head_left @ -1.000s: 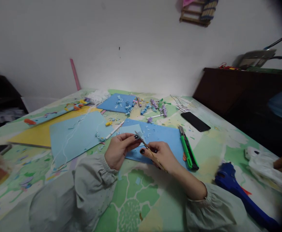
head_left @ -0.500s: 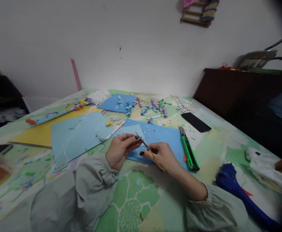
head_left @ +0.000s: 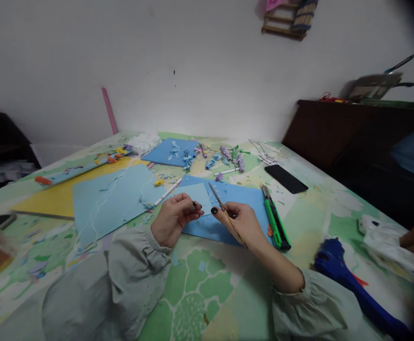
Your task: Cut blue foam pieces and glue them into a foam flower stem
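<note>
Entry, as I read it: left hand [head_left: 173,218] pinches a small paper piece [head_left: 194,205] above the blue sheet [head_left: 228,208] on the bench [head_left: 200,293]; right hand [head_left: 242,222] grips scissors [head_left: 224,210], blades closed. Trimming step; next cut needs blades reopened, realigned.

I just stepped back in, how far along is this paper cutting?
Done: curled paper pieces lie at the table's far side. In hand: the right hand holds small scissors; the left hand pinches a tiny piece, too small to identify. Left: the large light blue sheet looks mostly uncut.

Blue paper sheet [head_left: 235,199], green knife [head_left: 274,219], black phone [head_left: 285,178], floral green tablecloth [head_left: 200,289]
</note>
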`<control>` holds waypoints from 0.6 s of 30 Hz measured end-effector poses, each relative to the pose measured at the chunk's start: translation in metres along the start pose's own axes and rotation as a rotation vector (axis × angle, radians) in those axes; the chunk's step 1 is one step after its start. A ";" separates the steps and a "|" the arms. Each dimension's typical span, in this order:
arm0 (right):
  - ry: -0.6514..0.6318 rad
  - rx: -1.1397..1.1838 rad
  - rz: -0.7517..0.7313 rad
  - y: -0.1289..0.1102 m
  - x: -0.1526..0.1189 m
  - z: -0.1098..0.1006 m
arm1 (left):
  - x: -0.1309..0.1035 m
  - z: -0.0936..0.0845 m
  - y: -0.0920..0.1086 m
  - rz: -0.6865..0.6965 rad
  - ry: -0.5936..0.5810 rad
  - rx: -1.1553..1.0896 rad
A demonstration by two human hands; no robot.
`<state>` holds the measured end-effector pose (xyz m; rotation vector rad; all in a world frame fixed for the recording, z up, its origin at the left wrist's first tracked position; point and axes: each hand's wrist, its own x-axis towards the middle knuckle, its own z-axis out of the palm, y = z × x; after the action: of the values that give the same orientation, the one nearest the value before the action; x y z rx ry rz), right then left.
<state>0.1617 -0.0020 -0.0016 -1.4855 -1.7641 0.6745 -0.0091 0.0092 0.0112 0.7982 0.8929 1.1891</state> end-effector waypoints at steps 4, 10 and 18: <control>0.008 -0.043 -0.030 -0.003 -0.002 -0.001 | 0.003 0.000 -0.002 0.018 0.025 -0.007; 0.051 -0.139 -0.111 -0.009 -0.009 -0.002 | 0.004 -0.002 -0.005 0.095 0.009 0.014; 0.031 -0.269 -0.159 -0.007 -0.011 0.001 | 0.003 0.000 -0.005 0.118 0.008 0.047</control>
<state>0.1576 -0.0137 0.0012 -1.4984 -1.9838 0.3415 -0.0070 0.0110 0.0065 0.8946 0.8933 1.2786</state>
